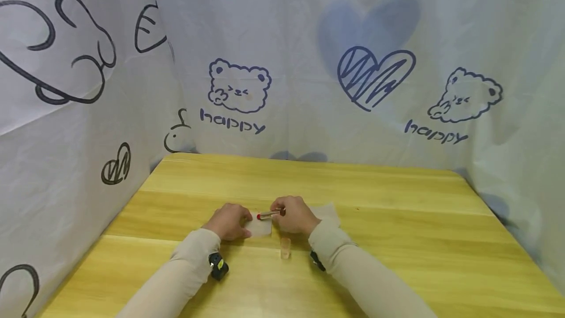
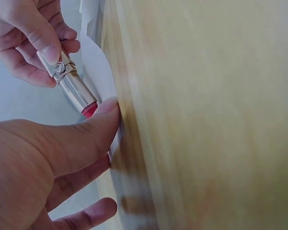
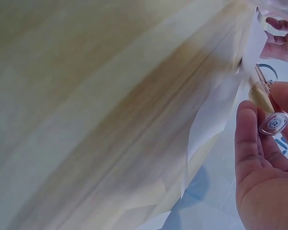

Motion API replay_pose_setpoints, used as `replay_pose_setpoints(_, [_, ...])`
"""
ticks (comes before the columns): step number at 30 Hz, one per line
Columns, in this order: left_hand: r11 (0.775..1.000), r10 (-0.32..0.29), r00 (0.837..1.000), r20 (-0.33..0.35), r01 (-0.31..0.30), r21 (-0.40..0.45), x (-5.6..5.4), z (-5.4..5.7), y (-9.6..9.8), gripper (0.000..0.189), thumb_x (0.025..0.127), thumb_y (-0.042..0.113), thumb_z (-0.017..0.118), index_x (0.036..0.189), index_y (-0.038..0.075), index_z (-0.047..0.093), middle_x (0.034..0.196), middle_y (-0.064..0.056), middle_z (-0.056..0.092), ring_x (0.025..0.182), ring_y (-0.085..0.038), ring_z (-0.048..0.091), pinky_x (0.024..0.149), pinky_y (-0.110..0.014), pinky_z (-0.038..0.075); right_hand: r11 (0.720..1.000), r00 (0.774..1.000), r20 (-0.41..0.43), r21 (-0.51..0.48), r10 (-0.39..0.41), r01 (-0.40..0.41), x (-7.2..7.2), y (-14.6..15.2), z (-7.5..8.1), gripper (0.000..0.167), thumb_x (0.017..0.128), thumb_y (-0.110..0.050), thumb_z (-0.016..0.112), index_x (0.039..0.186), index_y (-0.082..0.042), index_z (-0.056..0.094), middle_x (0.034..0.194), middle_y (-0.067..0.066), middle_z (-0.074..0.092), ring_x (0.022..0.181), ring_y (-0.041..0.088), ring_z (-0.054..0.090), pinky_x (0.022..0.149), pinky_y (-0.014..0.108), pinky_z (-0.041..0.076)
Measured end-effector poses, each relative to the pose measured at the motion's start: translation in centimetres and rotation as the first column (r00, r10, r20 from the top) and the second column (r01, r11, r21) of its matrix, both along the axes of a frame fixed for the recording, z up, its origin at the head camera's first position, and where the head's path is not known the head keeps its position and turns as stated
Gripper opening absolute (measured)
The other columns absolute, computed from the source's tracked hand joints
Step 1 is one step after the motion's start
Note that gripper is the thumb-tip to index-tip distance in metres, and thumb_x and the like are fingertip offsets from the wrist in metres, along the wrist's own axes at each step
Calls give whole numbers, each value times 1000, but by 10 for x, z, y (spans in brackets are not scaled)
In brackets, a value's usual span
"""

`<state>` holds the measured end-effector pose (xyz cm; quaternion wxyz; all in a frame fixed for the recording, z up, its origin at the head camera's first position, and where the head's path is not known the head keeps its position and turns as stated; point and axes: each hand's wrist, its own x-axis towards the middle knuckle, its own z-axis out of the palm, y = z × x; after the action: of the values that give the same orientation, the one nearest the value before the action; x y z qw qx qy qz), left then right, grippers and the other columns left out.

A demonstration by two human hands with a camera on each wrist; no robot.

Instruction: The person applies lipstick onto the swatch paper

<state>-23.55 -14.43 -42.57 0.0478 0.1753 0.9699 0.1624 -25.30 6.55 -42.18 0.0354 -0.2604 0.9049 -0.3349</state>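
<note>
A lipstick (image 1: 269,214) with a metallic tube and a red tip is gripped between the thumb and fingers of my right hand (image 1: 295,215). Its red tip points left over a small white sheet of paper (image 1: 261,228); whether they touch, I cannot tell. My left hand (image 1: 228,221) rests at the sheet's left side, thumb and forefinger spread apart and pressing on it. In the left wrist view the lipstick tube (image 2: 77,90) slants down toward my left thumb. The tube's oval patterned end (image 3: 275,123) shows in the right wrist view.
A translucent pinkish cap-like piece (image 1: 285,248) stands on the wooden table (image 1: 397,220), nearer me than the paper. Another white sheet (image 1: 327,213) lies right of my right hand, partly hidden by it. Printed white curtains (image 1: 304,63) enclose the table's back and sides.
</note>
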Motion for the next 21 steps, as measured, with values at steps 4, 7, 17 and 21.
replay_pose_setpoints(4, [1000,1,1000,-1,-1,5,2,-1,-1,33,76,23,85,103,9,73,107,-8,69,105,-31,61,90,-48,47,1000,1000,2,7,8,-8,1,-1,-2,11,90,-8,66,100,-8,71,84,-3,63,73,12,54,63,28,47])
replay_pose_setpoints(7, [1000,-5,1000,-16,5,0,1,-1,-1,33,76,22,85,103,8,73,106,-8,69,104,-31,61,89,-48,48,1000,1000,-2,4,12,-12,2,1,-2,11,90,-8,66,100,-8,71,85,-2,63,73,12,54,63,28,47])
replay_pose_setpoints(17, [1000,17,1000,5,-17,-1,0,-1,1,33,77,24,84,105,10,73,108,-7,68,106,-30,60,91,-47,47,999,1000,6,27,30,-30,3,3,2,13,90,-8,67,103,-9,71,86,-2,63,74,12,54,64,29,47])
replay_pose_setpoints(21, [1000,17,1000,11,-17,-3,1,-1,2,34,77,24,84,105,10,73,109,-7,68,107,-30,60,91,-47,47,999,999,21,42,33,-34,4,4,4,13,90,-9,68,102,-10,72,85,-4,63,74,11,55,65,28,48])
